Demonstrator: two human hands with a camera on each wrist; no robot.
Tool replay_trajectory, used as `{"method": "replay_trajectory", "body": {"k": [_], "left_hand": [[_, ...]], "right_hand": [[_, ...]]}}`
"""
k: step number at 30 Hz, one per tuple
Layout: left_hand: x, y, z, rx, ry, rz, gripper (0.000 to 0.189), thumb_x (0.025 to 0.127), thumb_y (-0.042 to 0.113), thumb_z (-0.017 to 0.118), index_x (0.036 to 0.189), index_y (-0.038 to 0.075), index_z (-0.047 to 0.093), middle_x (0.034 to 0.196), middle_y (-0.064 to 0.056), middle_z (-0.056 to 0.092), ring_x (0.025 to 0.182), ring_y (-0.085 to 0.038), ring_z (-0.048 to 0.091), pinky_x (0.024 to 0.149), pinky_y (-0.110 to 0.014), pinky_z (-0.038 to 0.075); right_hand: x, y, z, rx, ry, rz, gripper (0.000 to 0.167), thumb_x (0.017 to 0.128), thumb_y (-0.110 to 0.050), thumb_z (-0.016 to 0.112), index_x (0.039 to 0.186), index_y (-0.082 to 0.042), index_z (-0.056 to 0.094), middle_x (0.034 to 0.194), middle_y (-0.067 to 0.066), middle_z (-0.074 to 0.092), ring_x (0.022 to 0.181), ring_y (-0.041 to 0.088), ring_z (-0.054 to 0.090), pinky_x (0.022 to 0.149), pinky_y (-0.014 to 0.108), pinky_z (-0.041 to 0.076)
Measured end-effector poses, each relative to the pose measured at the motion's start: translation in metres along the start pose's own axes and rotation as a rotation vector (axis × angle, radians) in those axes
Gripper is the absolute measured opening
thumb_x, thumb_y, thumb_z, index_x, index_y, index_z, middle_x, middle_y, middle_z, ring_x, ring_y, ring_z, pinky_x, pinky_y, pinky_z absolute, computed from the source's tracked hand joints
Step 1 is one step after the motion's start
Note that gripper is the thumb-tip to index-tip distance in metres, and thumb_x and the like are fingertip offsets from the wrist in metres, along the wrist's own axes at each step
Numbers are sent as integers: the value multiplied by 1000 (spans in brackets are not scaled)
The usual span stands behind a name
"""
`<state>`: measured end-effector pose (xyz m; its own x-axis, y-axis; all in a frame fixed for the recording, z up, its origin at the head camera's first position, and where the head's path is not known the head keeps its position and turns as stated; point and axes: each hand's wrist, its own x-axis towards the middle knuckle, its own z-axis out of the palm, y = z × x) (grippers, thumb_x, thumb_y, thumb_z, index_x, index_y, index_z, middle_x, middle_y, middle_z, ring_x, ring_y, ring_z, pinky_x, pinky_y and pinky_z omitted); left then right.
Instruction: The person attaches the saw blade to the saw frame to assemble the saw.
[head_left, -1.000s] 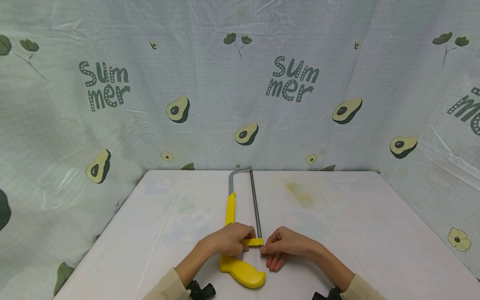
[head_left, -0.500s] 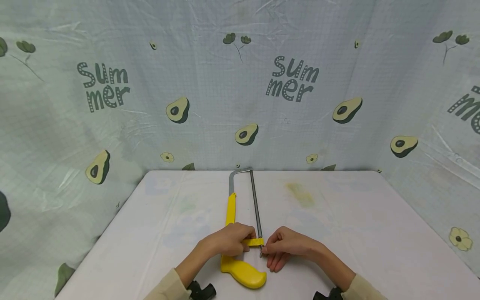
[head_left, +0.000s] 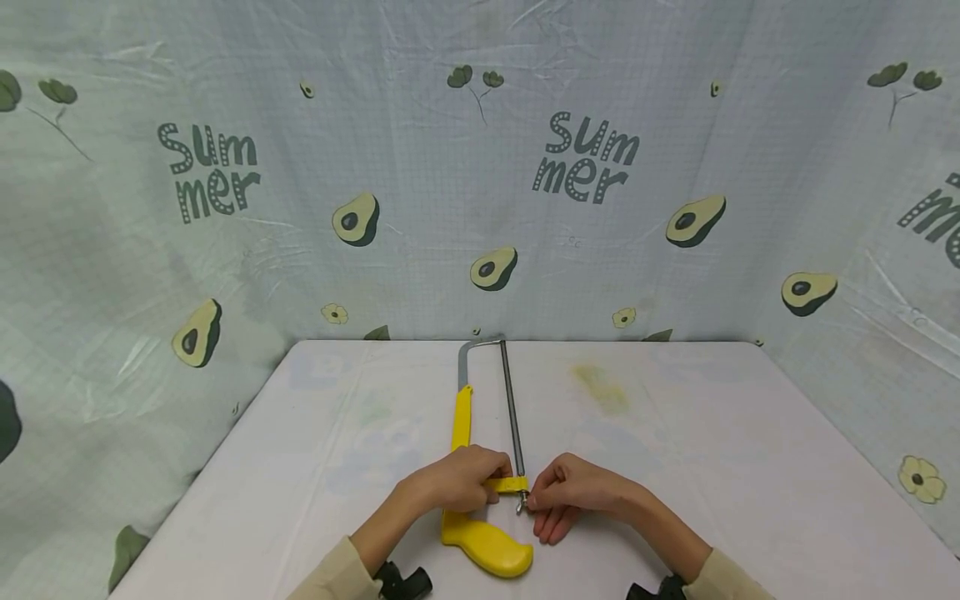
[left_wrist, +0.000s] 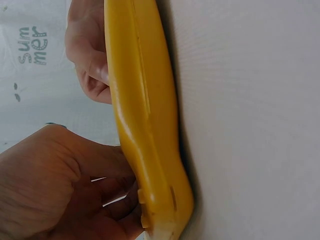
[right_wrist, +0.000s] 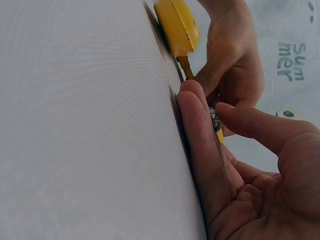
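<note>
A hacksaw [head_left: 489,547] with a yellow handle lies flat on the white table, its grey bow pointing to the back. My left hand [head_left: 467,479] grips the yellow frame just above the handle, fingers by the crosspiece [head_left: 510,484] that carries the blade's near end. At that end sits a small metal wing nut [head_left: 521,503]. My right hand [head_left: 576,490] pinches it with thumb and index finger, the other fingers resting along the tabletop. In the right wrist view the wing nut [right_wrist: 215,119] shows between thumb and fingers. The yellow handle [left_wrist: 150,115] fills the middle of the left wrist view.
The white table [head_left: 675,433] reaches back to a hanging cloth [head_left: 420,150] printed with avocados and lettering. A yellowish stain [head_left: 600,388] marks the tabletop right of the saw blade [head_left: 512,408].
The wing nut has turned a little between my right fingertips, and more of its wings shows now. My left hand and the hacksaw stay in place.
</note>
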<state>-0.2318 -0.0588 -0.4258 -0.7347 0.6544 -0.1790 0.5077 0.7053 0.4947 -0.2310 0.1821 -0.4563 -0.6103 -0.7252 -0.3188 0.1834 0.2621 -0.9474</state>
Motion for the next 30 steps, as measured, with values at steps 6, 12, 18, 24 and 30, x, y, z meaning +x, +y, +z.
{"method": "replay_trajectory", "body": {"k": [6, 12, 18, 24, 30], "left_hand": [[-1, 0, 0, -1, 2, 5, 16, 94, 8, 72, 107, 15, 65, 85, 9, 56, 78, -7, 50, 74, -21, 44], [0, 0, -1, -10, 5, 6, 17, 94, 7, 72, 107, 16, 65, 85, 9, 57, 77, -7, 50, 74, -21, 44], [1, 0, 0, -3, 4, 2, 18, 93, 7, 73, 107, 16, 65, 85, 8, 57, 78, -7, 50, 74, -22, 44], [1, -1, 0, -4, 2, 2, 18, 94, 8, 72, 108, 15, 66, 85, 8, 57, 78, -7, 50, 74, -22, 44], [0, -1, -1, -4, -2, -2, 17, 95, 9, 72, 109, 16, 66, 85, 9, 56, 78, -7, 50, 74, -21, 44]], "right_hand": [[1, 0, 0, -8, 13, 2, 25, 97, -18, 68, 101, 6, 73, 77, 5, 76, 67, 12, 75, 63, 27, 60], [1, 0, -1, -3, 16, -1, 24, 96, -15, 67, 102, 8, 72, 78, 6, 76, 67, 13, 75, 63, 28, 61], [0, -1, 1, 4, 17, 2, 25, 96, -13, 66, 103, 10, 71, 78, 6, 76, 68, 13, 75, 63, 28, 61], [-1, -2, 2, 6, 20, 8, 24, 95, -12, 65, 103, 10, 70, 78, 6, 76, 67, 13, 75, 63, 27, 60], [0, -2, 1, 18, 11, 4, 19, 94, -10, 64, 102, 7, 69, 79, 6, 76, 68, 13, 75, 63, 28, 61]]}}
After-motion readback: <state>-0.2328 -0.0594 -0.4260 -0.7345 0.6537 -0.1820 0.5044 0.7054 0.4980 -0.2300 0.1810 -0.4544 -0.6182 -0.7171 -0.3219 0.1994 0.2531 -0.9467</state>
